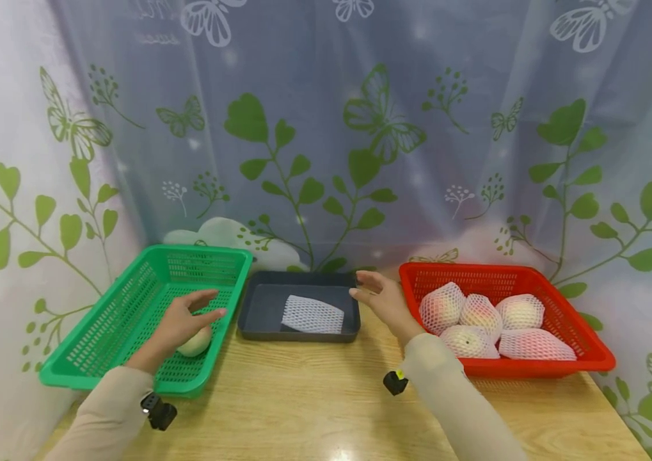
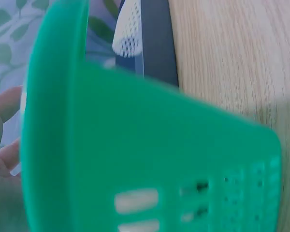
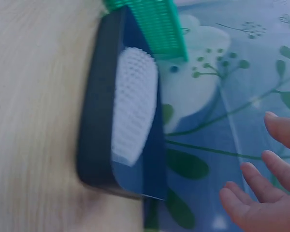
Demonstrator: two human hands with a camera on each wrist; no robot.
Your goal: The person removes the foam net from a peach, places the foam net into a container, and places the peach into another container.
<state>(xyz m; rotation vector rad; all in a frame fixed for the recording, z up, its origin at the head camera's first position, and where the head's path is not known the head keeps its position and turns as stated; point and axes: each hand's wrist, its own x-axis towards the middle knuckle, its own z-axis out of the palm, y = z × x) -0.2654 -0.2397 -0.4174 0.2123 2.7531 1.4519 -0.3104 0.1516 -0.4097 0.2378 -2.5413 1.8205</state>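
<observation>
A bare pale fruit [image 1: 198, 342] lies in the green basket [image 1: 130, 314] at the left. My left hand [image 1: 216, 303] hovers just over the fruit with relaxed fingers and holds nothing; its fingertips [image 2: 5, 145] show beside the green basket's wall [image 2: 135, 159]. A white foam net [image 1: 312, 315] lies in the dark grey tray [image 1: 262, 304] in the middle. My right hand [image 1: 357, 285] is spread and empty between that tray and the red basket [image 1: 533, 368]. In the right wrist view its fingers [image 3: 261, 193] hang beside the tray [image 3: 99, 145] and the net [image 3: 133, 106].
Several net-wrapped fruits [image 1: 478, 317] fill the red basket at the right. A leaf-and-butterfly printed curtain [image 1: 360, 128] closes off the back and sides. Bare wooden tabletop [image 1: 314, 397] lies in front of the containers.
</observation>
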